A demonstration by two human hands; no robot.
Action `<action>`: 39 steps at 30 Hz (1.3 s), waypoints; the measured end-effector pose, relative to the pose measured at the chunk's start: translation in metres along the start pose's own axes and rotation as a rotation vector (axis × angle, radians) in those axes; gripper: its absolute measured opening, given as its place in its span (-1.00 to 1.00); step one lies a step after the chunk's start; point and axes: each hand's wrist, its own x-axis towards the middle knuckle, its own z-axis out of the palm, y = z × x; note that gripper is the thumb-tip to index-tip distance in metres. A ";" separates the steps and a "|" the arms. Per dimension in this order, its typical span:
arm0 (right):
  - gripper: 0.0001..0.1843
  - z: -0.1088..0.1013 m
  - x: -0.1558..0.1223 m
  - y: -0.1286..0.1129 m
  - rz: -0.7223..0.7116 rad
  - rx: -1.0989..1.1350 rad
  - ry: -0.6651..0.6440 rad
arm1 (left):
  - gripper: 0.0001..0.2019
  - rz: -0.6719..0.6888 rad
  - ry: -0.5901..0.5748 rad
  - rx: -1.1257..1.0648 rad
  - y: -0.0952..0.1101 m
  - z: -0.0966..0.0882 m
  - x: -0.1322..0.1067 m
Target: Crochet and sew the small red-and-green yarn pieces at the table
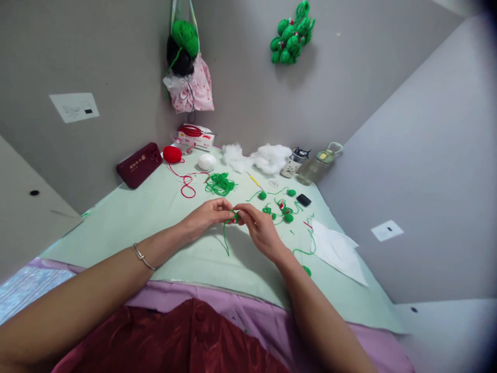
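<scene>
Between my two hands, over the middle of the table, is a small green and red yarn piece (234,217), mostly covered by fingers. My left hand (212,215) pinches it from the left, thumb and fingertips together. From the other side my right hand (256,223) grips it with bent fingers. A green yarn tail (225,241) hangs from the piece down to the tabletop. Just beyond my hands lie a loose heap of green yarn (220,184) and a yellow-handled crochet hook (254,180). Small green crocheted balls (288,218) with yarn ends are scattered to the right.
Along the back stand a maroon phone case (140,165), red yarn ball (172,154), white yarn ball (207,162), box with red scissors (198,139), white stuffing (271,158), pen cup (294,163) and bottle (319,165). White tissue (339,251) lies right. A bag (194,85) hangs on the wall.
</scene>
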 end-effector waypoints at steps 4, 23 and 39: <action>-0.79 0.004 -0.002 -0.003 -0.063 -0.142 -0.026 | -0.80 0.014 0.059 0.081 -0.003 -0.001 0.002; -0.75 0.004 0.008 0.002 0.248 0.412 -0.041 | -0.68 0.037 0.168 -0.091 0.001 -0.002 0.004; -0.76 0.011 0.010 0.000 0.339 0.614 0.029 | -0.68 0.060 0.183 -0.083 0.000 -0.001 0.003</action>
